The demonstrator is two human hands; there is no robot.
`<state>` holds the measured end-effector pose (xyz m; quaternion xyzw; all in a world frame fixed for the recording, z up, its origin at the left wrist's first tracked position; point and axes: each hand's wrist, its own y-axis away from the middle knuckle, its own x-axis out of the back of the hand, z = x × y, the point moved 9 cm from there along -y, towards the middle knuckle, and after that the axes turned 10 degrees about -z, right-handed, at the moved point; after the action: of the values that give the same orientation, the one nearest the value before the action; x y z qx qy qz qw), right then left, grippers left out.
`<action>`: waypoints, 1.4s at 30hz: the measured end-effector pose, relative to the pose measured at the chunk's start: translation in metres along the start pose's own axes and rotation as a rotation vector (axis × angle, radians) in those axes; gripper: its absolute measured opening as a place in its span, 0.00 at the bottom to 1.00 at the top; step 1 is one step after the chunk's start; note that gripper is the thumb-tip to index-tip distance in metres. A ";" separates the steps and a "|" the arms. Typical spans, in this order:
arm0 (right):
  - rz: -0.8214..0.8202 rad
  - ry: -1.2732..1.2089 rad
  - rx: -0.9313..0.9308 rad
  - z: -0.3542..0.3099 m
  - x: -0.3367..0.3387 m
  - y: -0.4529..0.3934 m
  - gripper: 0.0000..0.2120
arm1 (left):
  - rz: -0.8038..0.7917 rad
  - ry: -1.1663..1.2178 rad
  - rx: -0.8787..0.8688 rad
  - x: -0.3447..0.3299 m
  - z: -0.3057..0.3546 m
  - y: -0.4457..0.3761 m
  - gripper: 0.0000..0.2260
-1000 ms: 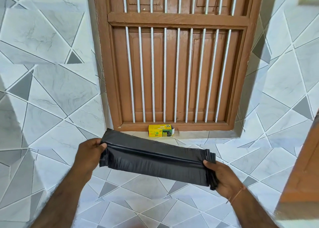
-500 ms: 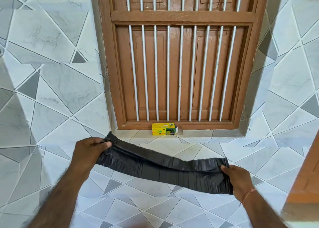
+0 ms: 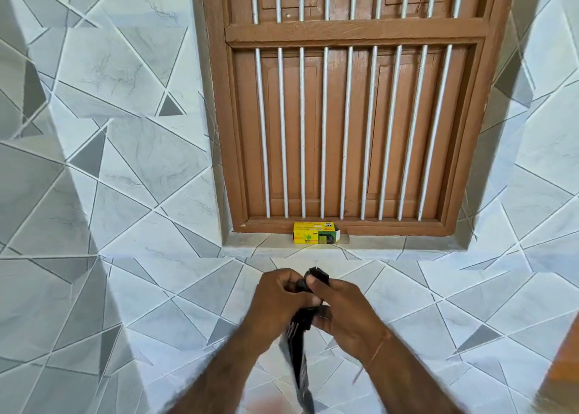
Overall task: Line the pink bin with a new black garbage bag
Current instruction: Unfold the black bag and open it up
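Hands together at six o'clock, box on the sill at twelve

The left hand [image 3: 275,300] and right hand [image 3: 347,313] meet around the bag [image 3: 300,351], which hangs between the forearms; the box [image 3: 316,232] sits on the sill [image 3: 407,244] against the window frame [image 3: 354,34] behind it.

The black garbage bag [image 3: 301,344] is mostly hidden: its top end is bunched between the left hand [image 3: 277,300] and right hand [image 3: 343,311], and its hanging tail is motion-blurred and cut by the bottom edge. Both forearms run off that edge. The print on the yellow box [image 3: 316,232] on the sill is too small to read fully.
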<state>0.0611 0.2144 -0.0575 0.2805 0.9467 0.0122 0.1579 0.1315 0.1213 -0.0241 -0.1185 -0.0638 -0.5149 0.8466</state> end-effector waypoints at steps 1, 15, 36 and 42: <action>0.014 0.007 -0.012 0.002 0.006 0.000 0.05 | -0.041 0.045 0.015 0.002 -0.004 0.001 0.08; 0.276 0.687 0.127 -0.011 0.050 0.012 0.09 | 0.050 -0.310 0.237 0.037 -0.033 0.023 0.17; 0.220 1.175 0.052 0.010 0.037 0.015 0.07 | 0.579 -0.305 0.184 0.070 -0.028 0.032 0.10; 0.386 0.982 0.224 -0.010 0.061 0.016 0.05 | 0.420 -0.280 0.098 0.087 -0.012 0.021 0.09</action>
<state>0.0179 0.2616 -0.0644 0.4256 0.8360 0.0697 -0.3392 0.1903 0.0532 -0.0185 -0.1579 -0.1792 -0.3028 0.9226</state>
